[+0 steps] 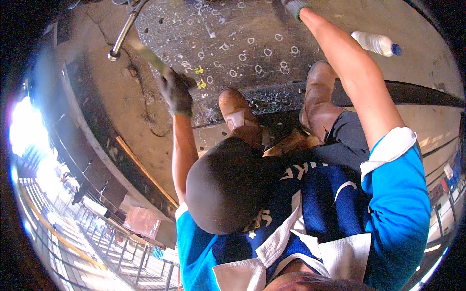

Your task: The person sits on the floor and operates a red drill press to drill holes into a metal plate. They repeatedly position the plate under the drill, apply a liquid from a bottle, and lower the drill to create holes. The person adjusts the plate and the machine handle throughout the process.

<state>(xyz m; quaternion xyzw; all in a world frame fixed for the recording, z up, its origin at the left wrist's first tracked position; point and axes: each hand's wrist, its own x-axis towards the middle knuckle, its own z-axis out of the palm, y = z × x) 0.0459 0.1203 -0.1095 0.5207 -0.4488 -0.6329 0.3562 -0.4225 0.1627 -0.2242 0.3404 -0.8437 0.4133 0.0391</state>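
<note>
My left hand (177, 93), in a dark glove, is closed around a long, flat, yellowish-green tool (151, 57). Motion smears that tool, so its kind cannot be made out. It points up and left, over the left end of a dark steel plate (250, 58) marked with several white chalk rings and small yellow marks. Bright metal chips lie scattered over the plate. At the top edge of the picture, my right hand (294, 7) wears a grey glove with a green cuff. Its fingers are cut off by the edge, and what it touches is out of sight.
A curved metal bar or pipe (127, 33) hangs left of the plate. A clear bottle with a blue cap (376, 43) lies to the right. My brown boots (238, 112) stand at the plate's near edge. An orange strip (145, 169) and railings lie left.
</note>
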